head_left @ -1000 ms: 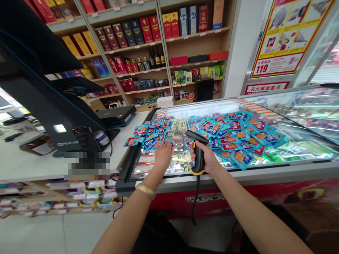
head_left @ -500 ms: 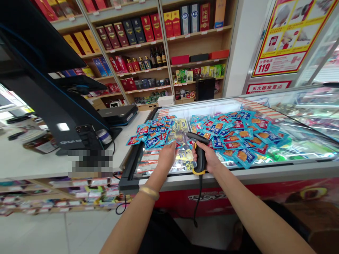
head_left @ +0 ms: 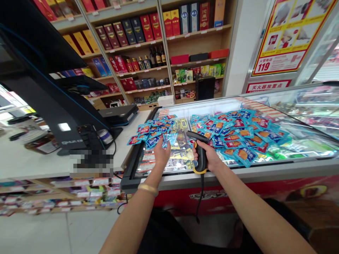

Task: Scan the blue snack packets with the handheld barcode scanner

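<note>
Moved since earlier frame: left hand [head_left: 161,156] has lifted off the glass and turned upright, and a blue packet [head_left: 166,140] now stands at its fingertips.
Left fingers [head_left: 164,146]: closed in a pinch on the packet's lower edge, the packet held just above the hand.
Right fingers [head_left: 196,153]: wrapped shut around the grip of the scanner [head_left: 201,158], right hand [head_left: 209,156] beside the left, not touching it.
Packet handling: judged light, soft and slick-skinned foil; best taken by a sealed edge, as it may slide off the pile.
Scanner handling: judged light and stiff; take by the yellow-and-black pistol grip, minding the cord [head_left: 198,201] hanging below.
Location: packet over the left pile of blue packets [head_left: 150,135], near yellow packets [head_left: 181,124], on the glass lid of the freezer [head_left: 238,173].
Surface: glass, glare-lit, slippery.
Left of freezer: white bench [head_left: 127,137] carrying a black till [head_left: 55,98].
Room: shelves [head_left: 196,42] of boxes and bottles [head_left: 156,56], upper frame; red-and-yellow poster [head_left: 287,38], upper right.
Wrist: bangle [head_left: 148,189] on left arm.
</note>
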`<state>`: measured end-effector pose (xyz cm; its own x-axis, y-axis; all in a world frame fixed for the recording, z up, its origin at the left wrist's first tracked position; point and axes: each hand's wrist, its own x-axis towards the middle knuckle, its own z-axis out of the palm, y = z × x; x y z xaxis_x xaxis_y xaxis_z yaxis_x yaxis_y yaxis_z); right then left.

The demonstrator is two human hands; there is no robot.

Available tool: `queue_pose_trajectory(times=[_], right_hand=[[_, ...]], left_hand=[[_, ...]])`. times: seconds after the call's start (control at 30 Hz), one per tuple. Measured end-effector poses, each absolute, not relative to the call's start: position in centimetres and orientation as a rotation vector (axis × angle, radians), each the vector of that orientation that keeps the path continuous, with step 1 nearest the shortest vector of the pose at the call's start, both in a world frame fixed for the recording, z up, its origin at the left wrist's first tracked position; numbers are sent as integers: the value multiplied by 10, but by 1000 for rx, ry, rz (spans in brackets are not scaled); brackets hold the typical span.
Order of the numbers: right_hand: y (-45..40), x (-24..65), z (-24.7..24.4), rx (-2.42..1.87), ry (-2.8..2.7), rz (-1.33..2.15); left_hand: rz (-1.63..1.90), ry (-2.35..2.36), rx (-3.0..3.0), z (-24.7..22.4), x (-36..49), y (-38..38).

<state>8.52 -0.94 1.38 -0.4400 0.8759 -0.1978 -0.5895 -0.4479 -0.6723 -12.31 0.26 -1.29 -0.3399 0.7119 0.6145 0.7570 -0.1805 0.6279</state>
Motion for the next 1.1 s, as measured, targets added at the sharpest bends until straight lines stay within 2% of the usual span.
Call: queue_pose_trajectory(times=[0.17, 0.33, 1.1], right_hand=[[-11, 86, 15, -658, -673, 2041], [-12, 86, 17, -658, -731, 2103], [-15, 86, 17, -671, -796, 2104]], left_hand=[[-1736, -2087, -1712, -12, -122, 5], [-1717, -1903, -1803, -13, -122, 6], [-1653, -1731, -2038, -15, -119, 4]])
